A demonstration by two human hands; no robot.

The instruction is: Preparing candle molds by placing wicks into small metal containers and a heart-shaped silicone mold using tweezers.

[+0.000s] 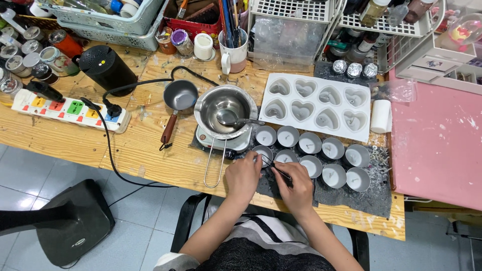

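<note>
My left hand [243, 176] rests at the table's front edge, its fingertips touching a small round metal cup [263, 153]. Beside it, my right hand [298, 184] pinches thin dark tweezers [273, 166] whose tip points into that same cup. Several more small cups [321, 159] holding white wax and wicks stand in two rows on a dark grey mat [374, 198]. Behind them lies a white heart-shaped mould tray [315, 106].
A steel pouring pot with a spoon [224, 111] sits on a small hot plate. To its left are a little dark saucepan [180, 96], a black cylinder [107, 69] and a power strip [70, 110]. Baskets, jars and brushes crowd the back. A pink board [437, 145] lies at right.
</note>
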